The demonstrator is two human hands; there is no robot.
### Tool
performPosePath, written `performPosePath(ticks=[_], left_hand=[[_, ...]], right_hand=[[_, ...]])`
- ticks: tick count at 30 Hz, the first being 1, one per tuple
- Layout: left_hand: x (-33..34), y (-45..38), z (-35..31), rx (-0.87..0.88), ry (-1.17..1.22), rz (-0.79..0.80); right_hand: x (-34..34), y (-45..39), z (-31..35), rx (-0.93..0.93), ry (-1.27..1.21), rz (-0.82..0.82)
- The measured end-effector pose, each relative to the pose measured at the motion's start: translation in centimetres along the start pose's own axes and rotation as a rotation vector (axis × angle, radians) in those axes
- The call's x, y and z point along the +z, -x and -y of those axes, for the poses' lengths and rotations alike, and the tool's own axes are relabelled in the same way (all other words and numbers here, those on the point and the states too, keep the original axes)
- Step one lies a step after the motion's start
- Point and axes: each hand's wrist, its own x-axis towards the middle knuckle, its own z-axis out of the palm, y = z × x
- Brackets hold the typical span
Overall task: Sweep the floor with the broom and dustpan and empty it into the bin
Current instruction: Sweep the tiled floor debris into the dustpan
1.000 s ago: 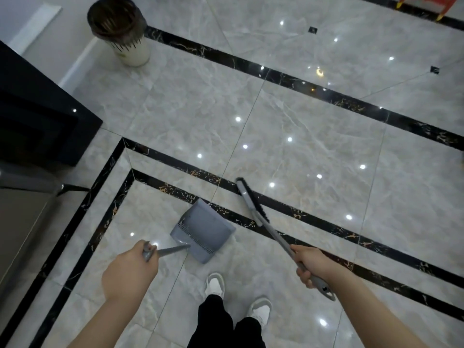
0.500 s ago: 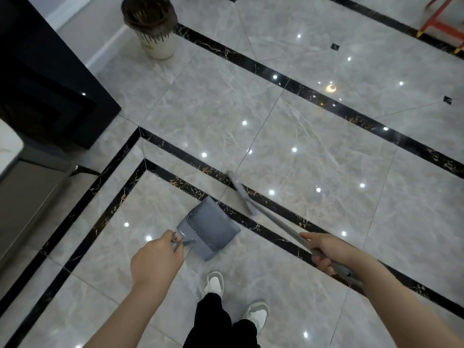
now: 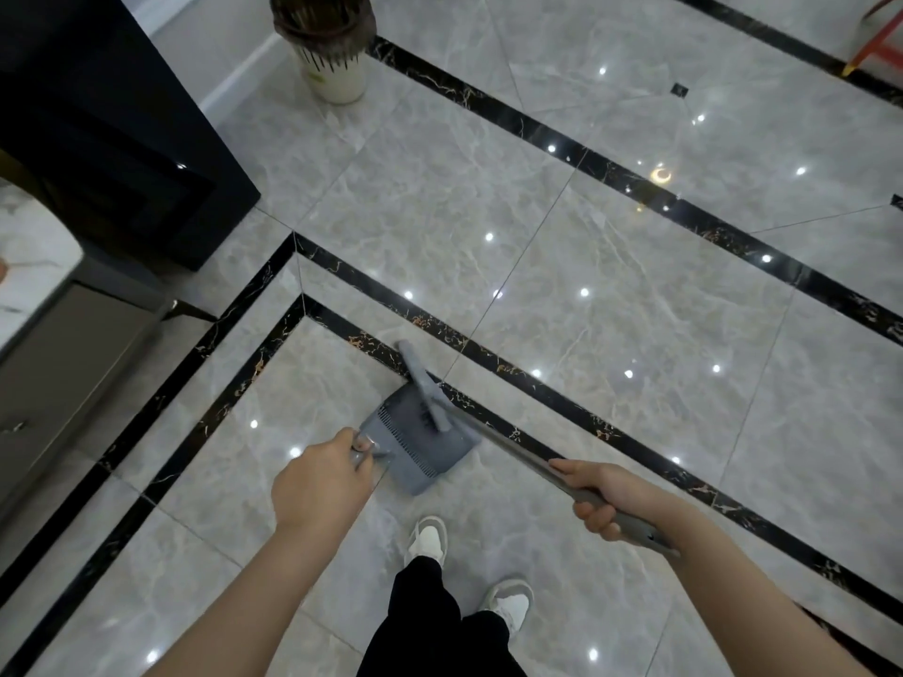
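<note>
Sweeping into the dustpan (image 3: pixel 420 444) at lower centre: the left hand (image 3: pixel 320 488) grips its handle, the right hand (image 3: pixel 603 495) clasps the broom (image 3: pixel 425 388), whose head overlaps the pan. Next, probably, carrying it level to the bin (image 3: pixel 330 46), upper left.

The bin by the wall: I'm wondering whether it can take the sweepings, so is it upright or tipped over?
Upright. The bin stands on its base on the floor, dark-lined mouth facing up.
</note>
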Motion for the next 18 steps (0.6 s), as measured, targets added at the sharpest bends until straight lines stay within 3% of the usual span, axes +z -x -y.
performPosePath(ticks=[6,10,18], left_hand=[[-3.2,0.5,4.5,-0.058,0.003,-0.055],[-4.6,0.0,7.3,-0.079,0.006,-0.121],[-5.7,-3.0,11.9,-0.277,0.052,-0.167]], right_hand=[[-0.3,-0.1,1.9,-0.093,-0.027,-0.209],[0.9,-1.2,3.3,-0.154,0.085,-0.352],[4.9,-3.9,5.1,-0.235,0.354,-0.395]])
